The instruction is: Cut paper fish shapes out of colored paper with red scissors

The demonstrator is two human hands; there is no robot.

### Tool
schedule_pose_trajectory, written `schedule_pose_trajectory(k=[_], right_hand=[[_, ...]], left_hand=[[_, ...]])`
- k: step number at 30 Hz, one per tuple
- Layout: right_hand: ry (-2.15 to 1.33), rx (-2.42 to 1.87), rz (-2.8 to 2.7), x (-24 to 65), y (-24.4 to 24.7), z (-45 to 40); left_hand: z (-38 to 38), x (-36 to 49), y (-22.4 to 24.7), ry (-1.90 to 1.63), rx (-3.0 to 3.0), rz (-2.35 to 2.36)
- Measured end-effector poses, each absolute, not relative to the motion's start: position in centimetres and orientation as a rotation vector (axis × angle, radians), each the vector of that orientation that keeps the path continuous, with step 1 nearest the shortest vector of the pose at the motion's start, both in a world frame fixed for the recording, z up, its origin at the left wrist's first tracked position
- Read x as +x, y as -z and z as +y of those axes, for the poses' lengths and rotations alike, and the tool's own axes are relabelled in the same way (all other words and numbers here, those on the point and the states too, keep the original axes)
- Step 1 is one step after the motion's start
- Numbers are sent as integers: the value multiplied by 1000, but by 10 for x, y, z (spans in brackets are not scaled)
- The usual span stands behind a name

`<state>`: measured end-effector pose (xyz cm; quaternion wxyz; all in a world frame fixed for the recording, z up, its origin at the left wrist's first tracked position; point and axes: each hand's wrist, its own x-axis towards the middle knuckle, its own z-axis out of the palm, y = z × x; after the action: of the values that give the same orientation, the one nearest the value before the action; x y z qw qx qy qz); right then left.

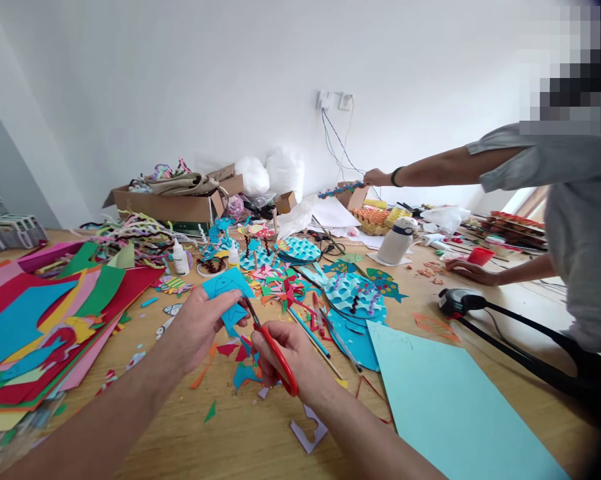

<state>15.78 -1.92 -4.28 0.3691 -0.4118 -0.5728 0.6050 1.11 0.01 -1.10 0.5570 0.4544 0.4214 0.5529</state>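
In the head view, a piece of blue paper [224,285] with a fish outline drawn on it is pinched in my left hand [195,327]. My right hand [290,357] grips red-handled scissors [279,357], whose blades reach the right edge of the blue piece. How far apart the blades are, I cannot tell. Colourful paper scraps [245,373] lie on the table beneath my hands. A lilac offcut with a curved cut-out [308,430] rests below my right wrist. Just right of the scissors lie pencils and a blue round piece with wavy decoration [353,293].
Stacked coloured sheets [25,320] cover the left side; a pale blue sheet [445,400] lies at right. Glue bottles [180,259], a white flask [398,241] and a cardboard box [168,203] stand farther back. A co-worker's arm [435,170] reaches in from the right, near a black-framed device [460,307].
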Motion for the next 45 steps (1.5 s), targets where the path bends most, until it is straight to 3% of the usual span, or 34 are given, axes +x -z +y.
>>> schedule_pose_trajectory(k=[45], right_hand=[[-1548, -1087, -1509, 157, 52, -15]], left_hand=[[2, 2, 10, -1224, 1070, 981]])
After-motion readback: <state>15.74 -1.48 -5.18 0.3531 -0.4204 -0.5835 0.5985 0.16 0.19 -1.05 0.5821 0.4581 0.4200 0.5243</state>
